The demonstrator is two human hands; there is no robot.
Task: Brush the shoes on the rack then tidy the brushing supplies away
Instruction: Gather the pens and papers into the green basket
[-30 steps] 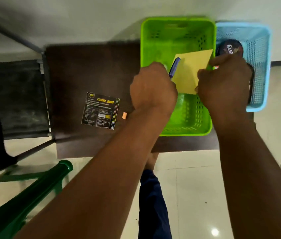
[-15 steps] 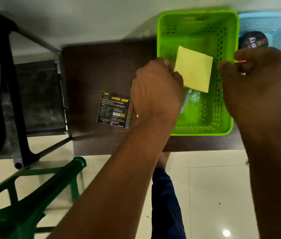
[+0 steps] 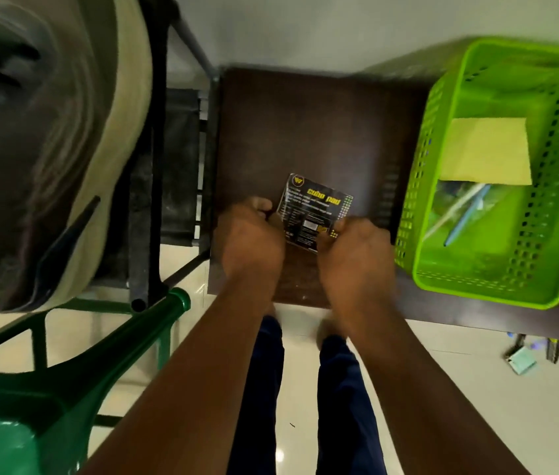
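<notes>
A black packet with yellow lettering [image 3: 314, 209] lies on the dark brown table [image 3: 305, 125]. My left hand [image 3: 252, 241] pinches its left edge and my right hand [image 3: 353, 255] grips its lower right corner. To the right stands a bright green perforated basket [image 3: 418, 214] holding a yellow cloth [image 3: 487, 150] and a blue-handled brush [image 3: 466, 217] beneath it. A large shoe with a cream sole [image 3: 38, 149] fills the left of the view, blurred and very close.
A black metal rack [image 3: 155, 166] stands left of the table, behind the shoe. A dark green plastic chair [image 3: 65, 365] sits at the lower left. Small items [image 3: 521, 358] lie on the tiled floor under the table's right end. My legs stand below the table edge.
Both hands left the green basket and moved left to the black packet, leaving the yellow cloth and brush in the basket. The view swung left; the blue basket went out of frame.
</notes>
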